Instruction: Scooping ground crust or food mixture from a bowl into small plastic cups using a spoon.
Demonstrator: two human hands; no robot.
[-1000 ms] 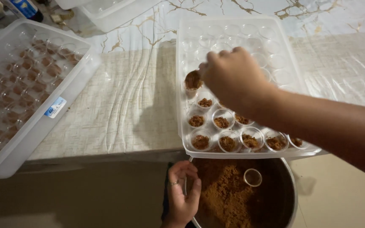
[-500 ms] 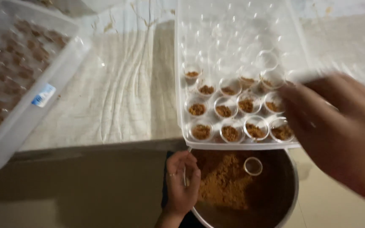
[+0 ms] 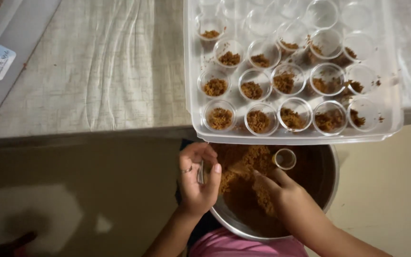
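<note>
My left hand, a ring on one finger, curls over the left rim of a round metal bowl held low in front of me. The bowl holds a brown crumbly mix and one small clear cup lying in it. My right hand reaches down into the bowl just below that cup. Its fingertips are pushed into the mix, so its grip is hidden. Above the bowl, a clear plastic tray juts over the table edge. It carries several small clear cups, most with some brown mix in them.
The tray rests on a table covered with a pale wrinkled cloth. Part of another clear lidded tray with a blue label shows at the upper left. Dim floor lies below the table edge on both sides.
My right hand has come back from over the tray and gone down into the bowl. The view has shifted closer and lower. My left hand stays on the bowl's rim.
</note>
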